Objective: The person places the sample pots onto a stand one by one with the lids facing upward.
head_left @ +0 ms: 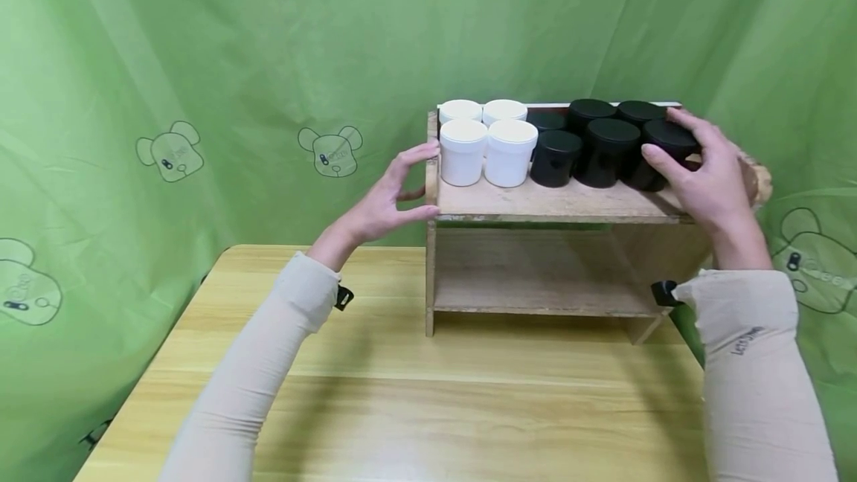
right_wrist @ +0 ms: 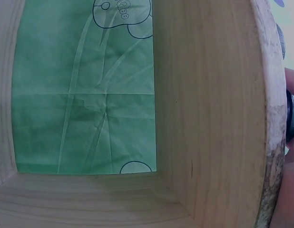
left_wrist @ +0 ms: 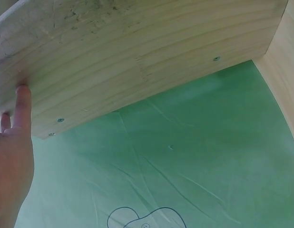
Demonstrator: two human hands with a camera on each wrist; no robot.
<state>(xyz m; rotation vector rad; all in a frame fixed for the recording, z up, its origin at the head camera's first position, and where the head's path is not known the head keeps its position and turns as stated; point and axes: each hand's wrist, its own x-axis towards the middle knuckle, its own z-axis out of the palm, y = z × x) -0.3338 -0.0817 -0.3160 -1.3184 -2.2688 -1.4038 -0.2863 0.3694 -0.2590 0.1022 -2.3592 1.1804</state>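
A wooden two-tier shelf (head_left: 535,206) carries white lidded jars (head_left: 463,155) on the left of its top board and black lidded jars (head_left: 605,155) on the right. My right hand (head_left: 718,181) grips the front rightmost black jar (head_left: 669,138), thumb at its front and fingers behind. Only a sliver of that hand (right_wrist: 289,194) and a black jar (right_wrist: 292,116) shows past the board edge in the right wrist view. At the shelf's left side panel (head_left: 431,244), my left hand (head_left: 378,205) touches the wood with extended fingers. Its fingertips (left_wrist: 23,92) meet the wood in the left wrist view.
The shelf stands at the back right of a wooden table (head_left: 415,407). Its lower board (head_left: 535,274) bears no jars in view. Green curtain (head_left: 268,36) with mouse-head outlines hangs behind and at both sides.
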